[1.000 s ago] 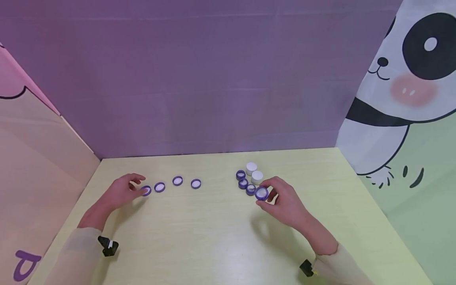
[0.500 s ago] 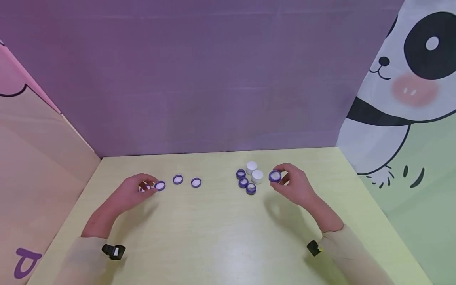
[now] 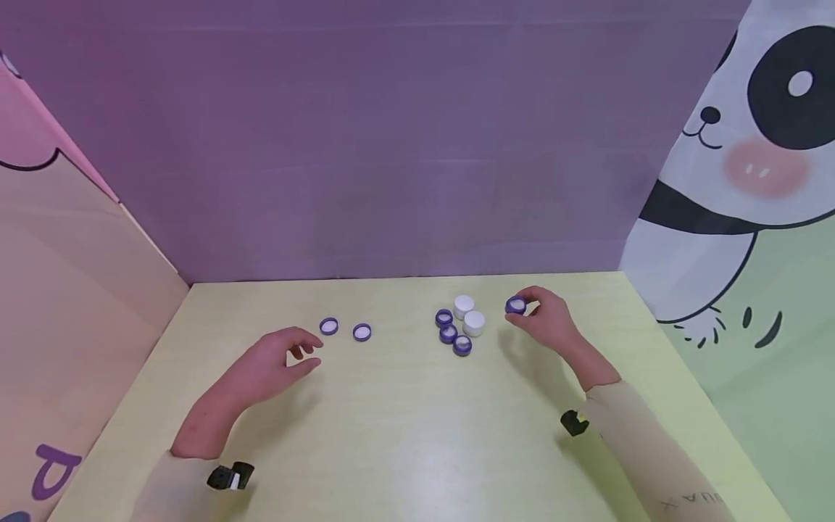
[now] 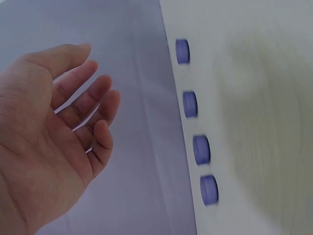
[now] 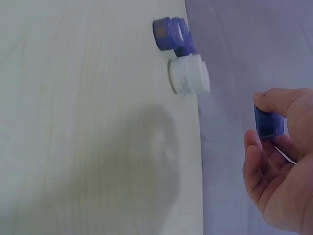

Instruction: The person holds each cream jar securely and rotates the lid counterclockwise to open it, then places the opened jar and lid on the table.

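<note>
My right hand (image 3: 548,319) holds a small purple open jar (image 3: 516,305) pinched between thumb and fingers, above the table's back right. The same jar (image 5: 266,121) shows side-on in the right wrist view. My left hand (image 3: 280,362) hovers with loosely spread fingers and holds nothing. Two purple ring-shaped lids with white insides, a left one (image 3: 329,326) and a right one (image 3: 362,332), lie just beyond its fingertips. In the left wrist view several purple lids stand in a row, the lowest lid (image 4: 209,190) among them; the hand hides some from the head view.
Between the hands stands a cluster: several small purple jars, the front purple jar (image 3: 462,345) among them, and two white jars, one white jar (image 3: 474,323) nearer. A purple cloth wall (image 3: 404,145) rises behind the pale wooden table (image 3: 391,435), with printed side panels left and right.
My right hand has carried the purple jar from the cluster's front to the right and back. My left hand has moved right, off the leftmost lids, past which it now hovers.
</note>
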Motion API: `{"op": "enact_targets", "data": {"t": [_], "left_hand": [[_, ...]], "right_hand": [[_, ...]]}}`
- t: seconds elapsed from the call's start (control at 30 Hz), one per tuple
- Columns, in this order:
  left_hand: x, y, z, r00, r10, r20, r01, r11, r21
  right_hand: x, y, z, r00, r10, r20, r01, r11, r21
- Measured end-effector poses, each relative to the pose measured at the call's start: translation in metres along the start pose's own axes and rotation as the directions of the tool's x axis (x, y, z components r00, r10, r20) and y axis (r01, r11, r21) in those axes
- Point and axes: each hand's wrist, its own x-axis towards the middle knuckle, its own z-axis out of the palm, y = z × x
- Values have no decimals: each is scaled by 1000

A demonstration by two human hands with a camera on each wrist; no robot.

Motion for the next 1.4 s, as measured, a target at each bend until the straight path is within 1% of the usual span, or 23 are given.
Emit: {"op": "enact_targets", "data": {"t": [0.27,0.43,0.6,0.7,0.83,0.93,1.03,1.23,1.4], "left_hand": [[-5,25,9,998,17,58,-15,999,-33],[-6,37,13,996,41,81,-37,998,-47],[-7,41,20,994,35,108,-30,998,-53],[-8,43,24,992,39,123,-32,998,-54],[-8,46,30,989,50,139,-42,997,-64],[-7,49,34,986,50,159,-38,996,-80],[-7,50,38,983,42,177,-26,995,-91],[-9,51,42,980,32,195,-11,994,-108],[-12,53,43,980,28,199,-4,993,-120]], "right_hand": [[21,12,8,998,46,33,-45,998,-42],[32,17,17,995,71,72,-66,995,-69],[39,18,26,987,108,118,-98,991,-94],[40,17,30,978,151,141,-134,983,-122],[41,20,33,971,187,151,-158,970,-186],[42,24,32,970,193,150,-158,963,-216],[45,29,29,970,193,146,-157,962,-225],[50,33,22,972,182,148,-145,963,-226],[52,32,17,968,202,148,-168,962,-214]]}}
